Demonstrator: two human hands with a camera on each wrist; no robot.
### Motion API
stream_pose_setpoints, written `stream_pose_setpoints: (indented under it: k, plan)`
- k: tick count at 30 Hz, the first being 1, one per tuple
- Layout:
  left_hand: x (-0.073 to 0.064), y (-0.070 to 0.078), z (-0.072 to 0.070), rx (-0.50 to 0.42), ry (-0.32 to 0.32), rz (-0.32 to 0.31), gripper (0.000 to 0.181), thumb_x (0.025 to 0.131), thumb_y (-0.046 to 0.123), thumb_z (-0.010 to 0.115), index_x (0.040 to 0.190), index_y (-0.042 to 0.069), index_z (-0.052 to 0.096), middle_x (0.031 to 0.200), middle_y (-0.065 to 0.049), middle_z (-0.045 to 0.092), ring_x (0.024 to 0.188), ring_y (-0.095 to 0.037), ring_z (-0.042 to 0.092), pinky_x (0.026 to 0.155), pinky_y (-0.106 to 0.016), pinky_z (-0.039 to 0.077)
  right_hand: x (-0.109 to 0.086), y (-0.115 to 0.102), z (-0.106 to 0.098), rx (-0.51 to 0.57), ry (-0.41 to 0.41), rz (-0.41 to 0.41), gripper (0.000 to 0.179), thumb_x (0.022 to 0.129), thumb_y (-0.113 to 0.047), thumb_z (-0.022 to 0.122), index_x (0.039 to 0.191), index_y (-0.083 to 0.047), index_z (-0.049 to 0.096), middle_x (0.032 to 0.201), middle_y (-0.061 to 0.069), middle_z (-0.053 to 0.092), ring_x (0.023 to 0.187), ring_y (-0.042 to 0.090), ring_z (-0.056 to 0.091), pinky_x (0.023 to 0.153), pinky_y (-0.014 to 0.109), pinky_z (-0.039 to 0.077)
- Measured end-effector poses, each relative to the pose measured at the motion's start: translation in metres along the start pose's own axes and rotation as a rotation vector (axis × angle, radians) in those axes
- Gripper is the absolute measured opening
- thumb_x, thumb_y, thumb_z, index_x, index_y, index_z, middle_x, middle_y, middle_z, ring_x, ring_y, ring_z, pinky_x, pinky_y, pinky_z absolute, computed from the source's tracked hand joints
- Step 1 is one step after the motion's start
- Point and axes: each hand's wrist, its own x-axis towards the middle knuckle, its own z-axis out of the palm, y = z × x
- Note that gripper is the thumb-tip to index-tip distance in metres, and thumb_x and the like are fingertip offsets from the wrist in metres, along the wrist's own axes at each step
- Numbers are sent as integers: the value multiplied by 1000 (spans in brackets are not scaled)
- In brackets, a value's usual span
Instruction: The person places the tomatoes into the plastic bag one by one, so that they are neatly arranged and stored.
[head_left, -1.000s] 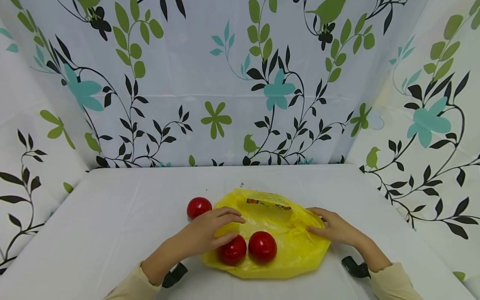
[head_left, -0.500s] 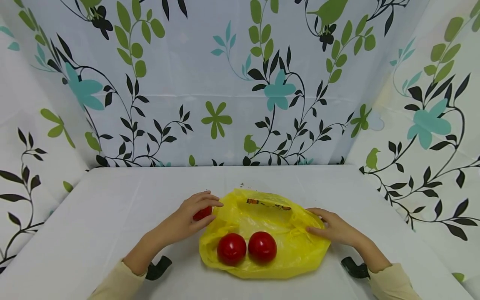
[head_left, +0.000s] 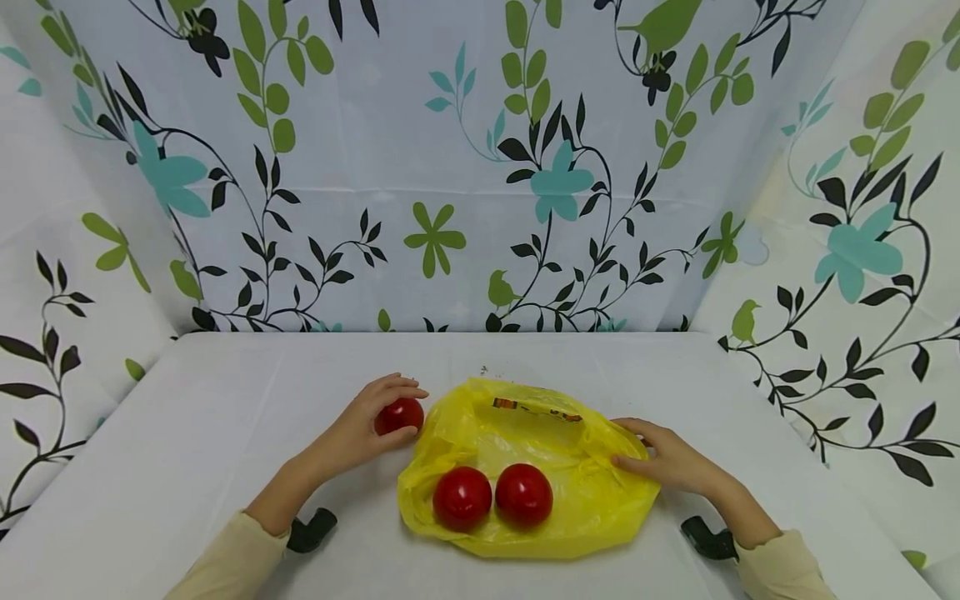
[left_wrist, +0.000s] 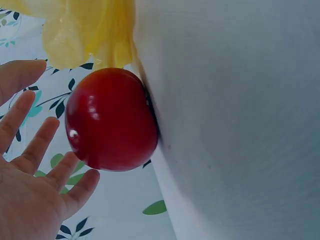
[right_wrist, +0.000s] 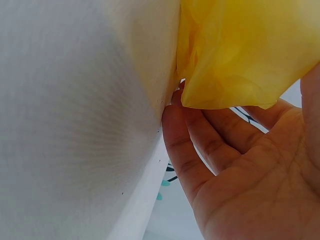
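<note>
Left hand (head_left: 363, 425) has shifted leftward to a red ball (head_left: 402, 414), fingers spread, unclosed.
The ball lies between the left edge of the surface (head_left: 225, 417) and a yellow bag (head_left: 581, 512) gripped by the right hand (head_left: 672, 456).

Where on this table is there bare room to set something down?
The white table is bare left of the left hand, right of the right hand, and behind the yellow plastic bag, bar small dark specks. Crowded: between the hands, where the bag and three glossy red round objects sit.
</note>
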Motion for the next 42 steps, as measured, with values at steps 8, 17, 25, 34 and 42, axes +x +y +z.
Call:
stream_pose_setpoints:
  k: [8, 17, 25, 34, 42]
  plan:
    - [1, -15, 1, -71, -27, -45, 51, 85, 15, 76, 132, 11, 56, 137, -15, 52, 126, -38, 48, 98, -53, 49, -2, 1, 0, -3, 8, 4, 51, 93, -30, 67, 135, -4, 53, 136, 19, 55, 119, 39, 53, 97, 59, 46]
    - [-4, -26, 3, -103, -98, -131, 61, 86, 23, 76, 139, 10, 48, 142, -20, 41, 123, -42, 47, 96, -53, 50, -1, 4, 3, -16, 7, -1, 52, 92, -30, 67, 135, -3, 53, 136, 20, 54, 120, 40, 52, 97, 59, 46]
    - [-2, -31, 4, -81, -62, -121, 57, 83, 19, 79, 133, 9, 55, 136, -17, 49, 119, -37, 50, 95, -50, 51, -2, 2, 1, -35, 26, -31, 51, 92, -29, 67, 133, -1, 54, 134, 21, 55, 119, 42, 53, 97, 60, 45]
    - [-2, -33, 3, -55, -53, -103, 59, 81, 16, 80, 133, 7, 55, 134, -16, 51, 119, -36, 51, 95, -50, 51, 1, 0, -1, -30, 16, -8, 53, 92, -30, 67, 134, -1, 53, 135, 22, 54, 120, 43, 52, 97, 62, 44]
    - [-3, -30, 5, -18, -58, -108, 59, 83, 19, 79, 134, 7, 54, 133, -17, 51, 117, -36, 52, 94, -51, 52, -1, 0, 0, -29, 16, 0, 53, 92, -30, 67, 134, -1, 53, 135, 22, 54, 120, 43, 51, 97, 62, 44]
